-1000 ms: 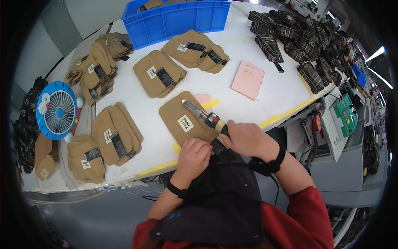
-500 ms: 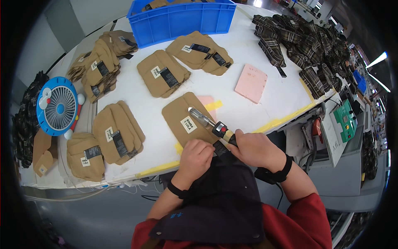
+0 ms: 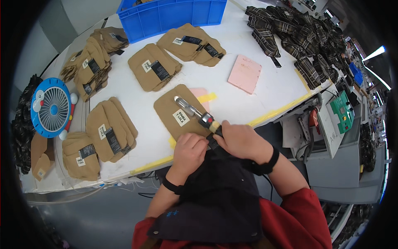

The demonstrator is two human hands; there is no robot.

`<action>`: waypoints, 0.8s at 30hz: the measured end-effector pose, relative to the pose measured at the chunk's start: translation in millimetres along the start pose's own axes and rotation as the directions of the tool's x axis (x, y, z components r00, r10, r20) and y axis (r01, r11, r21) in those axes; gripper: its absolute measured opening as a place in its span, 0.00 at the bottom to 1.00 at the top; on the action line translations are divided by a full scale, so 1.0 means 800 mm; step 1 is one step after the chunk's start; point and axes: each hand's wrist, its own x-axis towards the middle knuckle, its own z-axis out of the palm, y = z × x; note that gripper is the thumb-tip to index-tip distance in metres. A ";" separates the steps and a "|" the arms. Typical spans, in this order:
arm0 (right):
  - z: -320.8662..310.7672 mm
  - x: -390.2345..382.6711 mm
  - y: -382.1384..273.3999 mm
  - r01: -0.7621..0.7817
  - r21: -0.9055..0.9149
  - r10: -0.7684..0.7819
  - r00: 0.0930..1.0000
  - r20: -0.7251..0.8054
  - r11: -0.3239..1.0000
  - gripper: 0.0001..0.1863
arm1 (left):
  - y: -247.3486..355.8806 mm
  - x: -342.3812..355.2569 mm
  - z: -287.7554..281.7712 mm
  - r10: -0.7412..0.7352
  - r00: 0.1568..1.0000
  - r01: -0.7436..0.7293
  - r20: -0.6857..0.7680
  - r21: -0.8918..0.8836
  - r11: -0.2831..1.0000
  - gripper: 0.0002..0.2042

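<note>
Brown fabric panel [image 3: 169, 108] lies flat on the white desk [image 3: 236, 108], at the near edge in front of the person, with a white label [image 3: 181, 118] on its face. The right hand [image 3: 242, 142] grips a handheld tool [image 3: 206, 120] by its handle; the shiny metal end points far and left above the panel, and whether it touches the fabric I cannot tell. The left hand [image 3: 190, 152] rests at the panel's near edge with fingers bent together; I cannot tell whether they pinch the fabric or only press on it. A pink piece [image 3: 199, 93] shows partly from under the panel's far right side, and a pink pad [image 3: 245, 74] lies farther right. To the left are 2 stacks of brown pieces [image 3: 111, 128], with a blue fan [image 3: 54, 108] beyond them. At the far side stands a blue crate [image 3: 172, 18]; at far right lies a heap of dark plaid pieces [image 3: 296, 35].
</note>
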 end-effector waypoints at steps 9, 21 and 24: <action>0.026 -0.066 0.013 -0.067 0.014 0.067 0.998 -0.007 0.998 0.20 | -0.001 0.001 0.008 0.018 1.000 -0.018 -0.015 0.000 1.000 0.07; -0.016 -0.079 0.007 -0.065 -0.050 0.070 0.990 0.120 0.997 0.21 | 0.002 -0.002 0.002 -0.005 1.000 0.005 -0.017 0.006 1.000 0.09; -0.020 -0.028 0.015 0.058 -0.057 -0.060 0.998 -0.021 0.997 0.21 | 0.003 0.000 0.003 -0.008 1.000 0.008 -0.014 -0.011 1.000 0.09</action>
